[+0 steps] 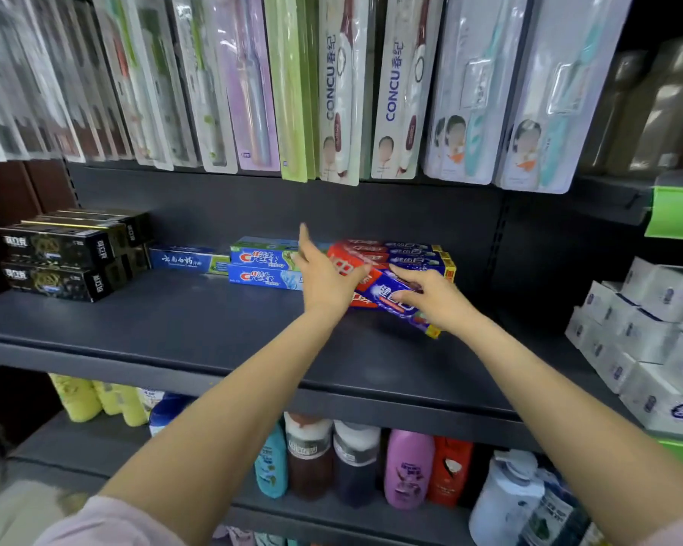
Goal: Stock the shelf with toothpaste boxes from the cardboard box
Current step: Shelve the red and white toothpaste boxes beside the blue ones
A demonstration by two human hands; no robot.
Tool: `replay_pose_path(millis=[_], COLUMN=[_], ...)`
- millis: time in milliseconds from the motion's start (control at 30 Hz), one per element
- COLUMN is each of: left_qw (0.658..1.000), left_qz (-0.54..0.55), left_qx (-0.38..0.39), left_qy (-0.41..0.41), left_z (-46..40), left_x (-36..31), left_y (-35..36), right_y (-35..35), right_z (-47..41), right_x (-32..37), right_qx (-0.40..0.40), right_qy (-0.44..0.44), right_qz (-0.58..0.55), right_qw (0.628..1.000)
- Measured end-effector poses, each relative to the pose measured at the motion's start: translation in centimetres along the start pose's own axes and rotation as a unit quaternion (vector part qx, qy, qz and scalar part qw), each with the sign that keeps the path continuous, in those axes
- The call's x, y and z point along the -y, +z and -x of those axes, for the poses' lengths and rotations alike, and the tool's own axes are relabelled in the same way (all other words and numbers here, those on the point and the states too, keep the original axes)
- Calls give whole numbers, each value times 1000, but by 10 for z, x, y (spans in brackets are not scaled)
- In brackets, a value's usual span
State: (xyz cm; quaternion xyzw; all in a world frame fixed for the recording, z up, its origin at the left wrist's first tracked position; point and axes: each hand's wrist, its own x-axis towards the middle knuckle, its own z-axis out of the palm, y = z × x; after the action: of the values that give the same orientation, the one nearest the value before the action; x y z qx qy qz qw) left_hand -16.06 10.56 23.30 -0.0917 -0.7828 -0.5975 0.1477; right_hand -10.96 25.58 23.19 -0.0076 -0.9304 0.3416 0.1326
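Observation:
A red and blue toothpaste box [391, 299] lies slanted on the dark shelf [198, 325], in front of a stack of like boxes [403, 254]. My right hand [430, 297] lies on top of it, fingers curled over its upper edge. My left hand [324, 273] is at the box's left end with fingers straight, index finger pointing up; the palm touches the red end. Left of the stack sit two blue Crest boxes [265, 266], a blue and green box [190, 262] and black toothpaste boxes [64, 254]. The cardboard box is out of view.
Toothbrush packs [344, 92] hang in a row above the shelf. White boxes [647, 333] stand stacked at the right. Bottles [371, 463] fill the lower shelf. The front of the dark shelf is bare.

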Motion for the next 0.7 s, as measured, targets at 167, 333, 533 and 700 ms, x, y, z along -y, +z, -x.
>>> replay_pose_path(millis=[167, 333, 533, 700], left_qw=[880, 834, 858, 876], left_qz=[-427, -484, -442, -414], left_qx=[36, 166, 196, 173], left_qy=[207, 205, 174, 177], left_z=[8, 7, 3, 35], left_x=[19, 39, 33, 18], left_y=[0, 15, 11, 10], right_y=[4, 23, 6, 2], right_z=[-6, -7, -3, 26], right_x=[-16, -45, -45, -30], right_qx=[-79, -23, 22, -53], right_qy=[-80, -75, -50, -42], right_qz=[320, 311, 188, 109], right_qw=[941, 947, 981, 992])
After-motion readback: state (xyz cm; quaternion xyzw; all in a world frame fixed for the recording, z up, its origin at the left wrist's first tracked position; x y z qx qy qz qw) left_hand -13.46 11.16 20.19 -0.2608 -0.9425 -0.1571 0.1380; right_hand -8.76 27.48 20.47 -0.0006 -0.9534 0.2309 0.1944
